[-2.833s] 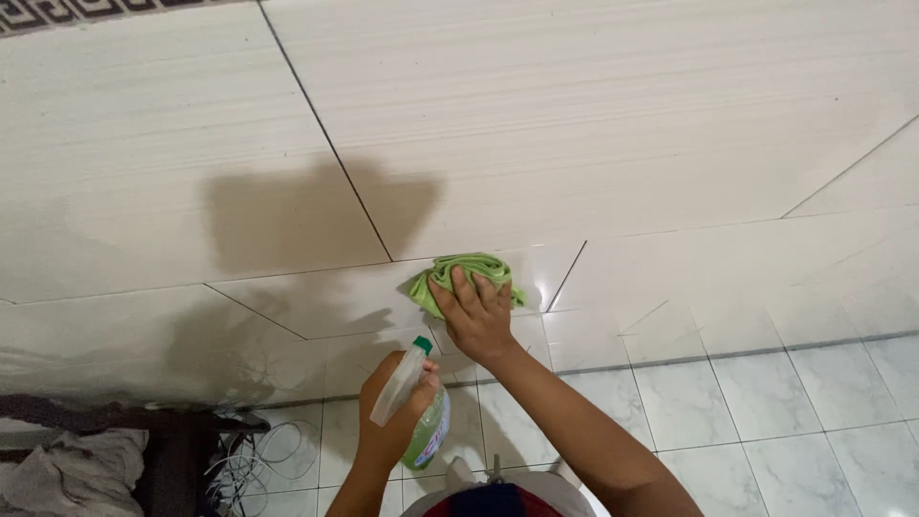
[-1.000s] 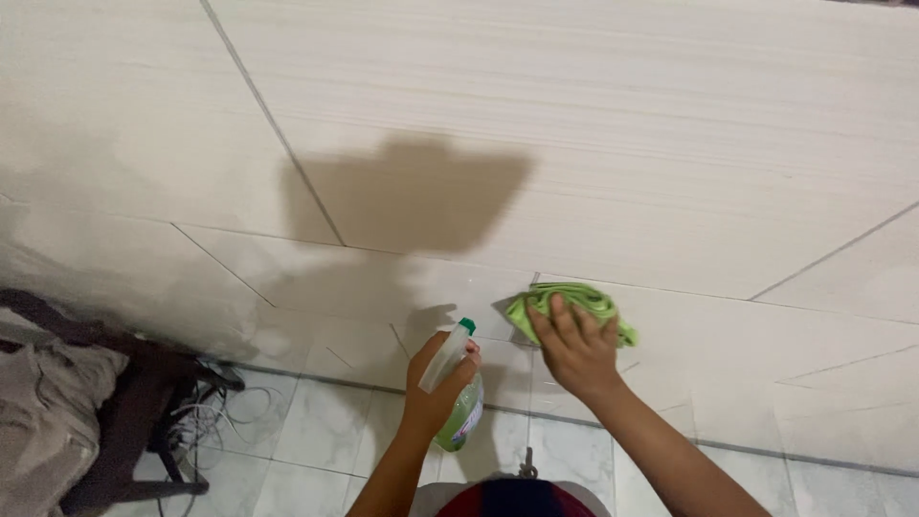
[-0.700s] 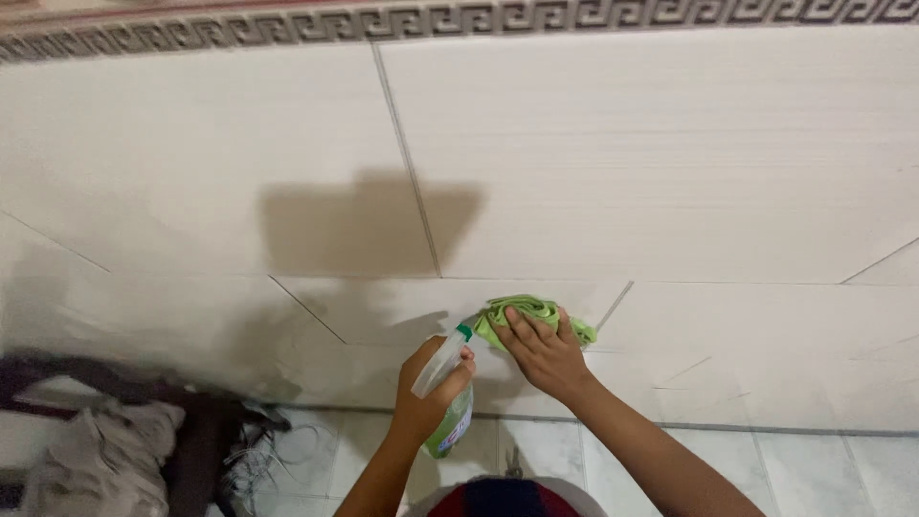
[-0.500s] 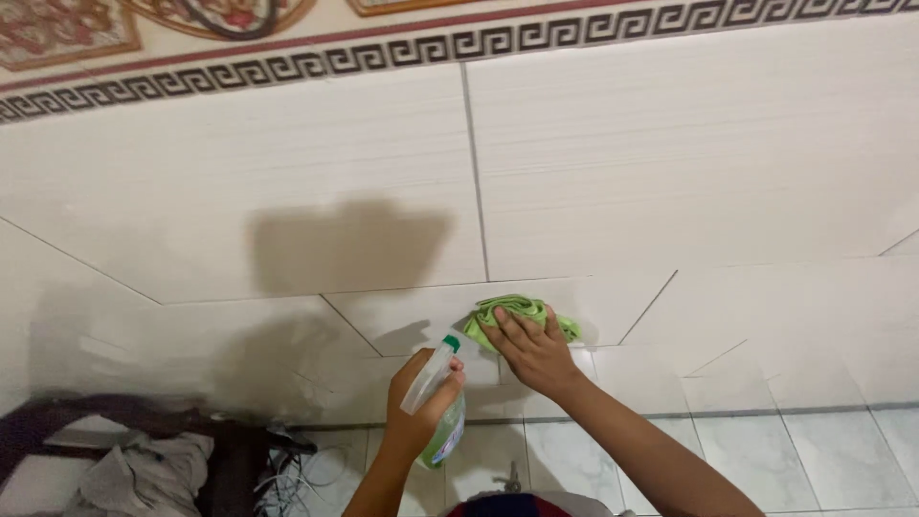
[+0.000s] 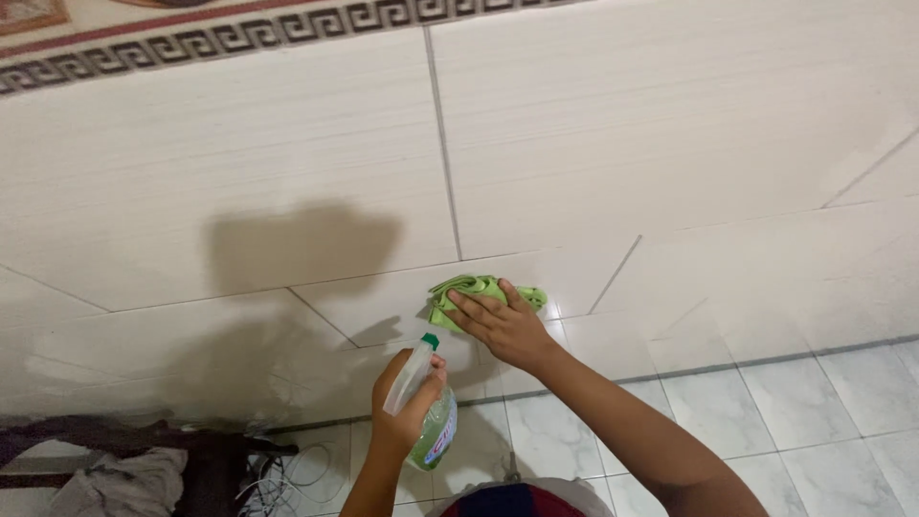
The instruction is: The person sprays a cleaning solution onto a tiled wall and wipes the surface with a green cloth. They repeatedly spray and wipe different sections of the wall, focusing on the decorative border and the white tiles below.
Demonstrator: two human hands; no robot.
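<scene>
While my left hand [image 5: 407,402] grips a spray bottle [image 5: 426,416] at bottom centre, my right hand [image 5: 503,325] presses flat on a green cloth [image 5: 464,290] against the wall tile [image 5: 287,220].

Right hand [image 5: 505,330] on green cloth [image 5: 469,290] against tiled wall [image 5: 622,163], left hand [image 5: 407,402] around spray bottle [image 5: 426,412].

The broad cream tiled wall [image 5: 622,144] lies bare to the far left, far right and above, giving open passage. Near the middle, the crumpled green cloth [image 5: 469,292] under the right hand [image 5: 503,330] and the clear spray bottle [image 5: 426,407] in the left hand [image 5: 402,407] crowd each other. At near left, a dark stool [image 5: 206,464], grey rags [image 5: 124,483] and tangled wires [image 5: 306,469] block the marbled floor tiles [image 5: 766,421]; near right stays open.
</scene>
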